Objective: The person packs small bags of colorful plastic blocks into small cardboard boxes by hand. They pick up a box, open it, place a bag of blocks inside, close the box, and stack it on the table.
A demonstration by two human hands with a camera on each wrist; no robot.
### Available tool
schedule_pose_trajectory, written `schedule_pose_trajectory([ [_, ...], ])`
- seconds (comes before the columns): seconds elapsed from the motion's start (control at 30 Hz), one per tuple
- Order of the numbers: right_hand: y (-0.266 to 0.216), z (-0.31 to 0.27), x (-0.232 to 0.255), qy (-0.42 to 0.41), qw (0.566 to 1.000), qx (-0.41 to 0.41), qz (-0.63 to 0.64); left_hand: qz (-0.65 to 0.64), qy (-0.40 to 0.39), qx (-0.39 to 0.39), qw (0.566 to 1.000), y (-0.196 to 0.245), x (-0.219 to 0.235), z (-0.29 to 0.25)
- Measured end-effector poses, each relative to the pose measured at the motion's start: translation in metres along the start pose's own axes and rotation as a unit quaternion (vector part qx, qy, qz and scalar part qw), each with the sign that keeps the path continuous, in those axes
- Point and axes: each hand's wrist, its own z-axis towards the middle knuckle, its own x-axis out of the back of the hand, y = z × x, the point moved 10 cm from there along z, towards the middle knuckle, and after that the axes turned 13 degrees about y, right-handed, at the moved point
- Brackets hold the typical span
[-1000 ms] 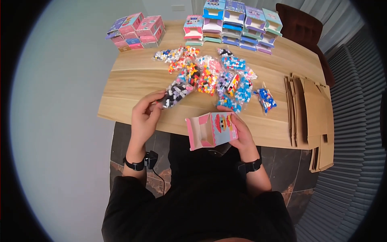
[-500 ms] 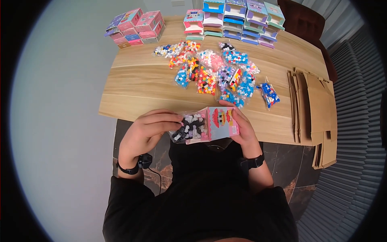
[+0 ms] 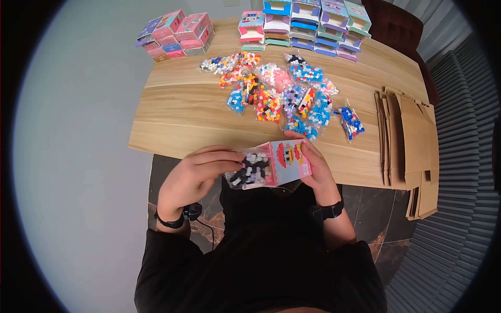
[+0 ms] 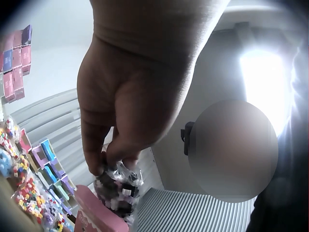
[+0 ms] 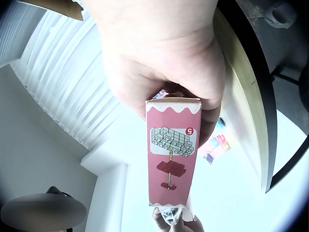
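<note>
My left hand (image 3: pixel 193 175) pinches a clear plastic bag of black, white and lilac toy bricks (image 3: pixel 253 171) by its left end. The bag's other end sits at the open mouth of a small pink and light-blue cardboard box (image 3: pixel 290 160). That box is gripped by my right hand (image 3: pixel 319 169) at its closed end, with a pixel-style figure printed on the face turned up. In the left wrist view, fingertips hold the crinkled top of the bag (image 4: pixel 118 193) beside the pink flap (image 4: pixel 99 210). The right wrist view shows the box's pink side (image 5: pixel 171 154) with assembly drawings.
Several bags of coloured bricks (image 3: pixel 269 104) lie mid-table, and one blue bag (image 3: pixel 350 122) rests to their right. Stacked closed boxes (image 3: pixel 175 34) stand back left; open boxes (image 3: pixel 305 28) are stacked at the back. Flattened brown cardboard (image 3: pixel 412 141) leans along the right edge.
My left hand has brought the brick bag from over the table to the box's mouth, then slightly further right. The box has turned a little in my right hand.
</note>
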Motion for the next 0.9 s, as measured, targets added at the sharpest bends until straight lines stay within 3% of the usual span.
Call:
schedule_pose_trajectory([
  [0.2,-0.002,-0.001,-0.001,0.023,1.000,0.013,-0.004,0.018,-0.009,0.001,1.000,0.002,-0.028,0.009],
  [0.3,-0.001,-0.002,-0.003,0.000,1.000,0.007,-0.001,-0.021,0.023,0.065,0.997,-0.001,-0.042,0.009],
  [0.4,-0.002,-0.001,0.000,0.012,1.000,0.010,-0.003,0.055,0.126,0.040,0.990,-0.008,-0.027,0.012],
  [0.5,-0.002,-0.002,0.002,0.027,1.000,0.011,0.009,-0.035,0.232,0.103,0.967,-0.040,-0.017,-0.006],
  [0.53,-0.003,-0.002,0.001,0.028,0.999,0.009,0.015,-0.137,0.234,0.171,0.947,-0.056,-0.026,-0.013],
  [0.6,-0.003,-0.003,-0.002,0.026,0.999,0.009,0.018,-0.330,0.230,0.299,0.865,-0.080,-0.052,-0.032],
  [0.63,-0.004,-0.003,-0.003,0.024,0.999,0.008,0.018,-0.310,0.169,0.290,0.889,-0.077,-0.064,-0.035],
  [0.67,-0.004,-0.003,-0.002,0.016,1.000,0.010,0.015,-0.329,0.140,0.298,0.885,-0.072,-0.073,-0.037],
  [0.73,-0.003,-0.002,0.001,-0.002,1.000,0.013,0.007,-0.398,0.152,0.291,0.857,-0.068,-0.084,-0.037],
  [0.83,-0.002,-0.003,0.000,-0.008,1.000,0.021,-0.012,-0.364,0.190,0.276,0.869,-0.060,-0.084,-0.030],
  [0.9,-0.003,-0.004,-0.003,-0.002,1.000,0.020,-0.016,-0.294,0.162,0.271,0.902,-0.062,-0.085,-0.030],
])
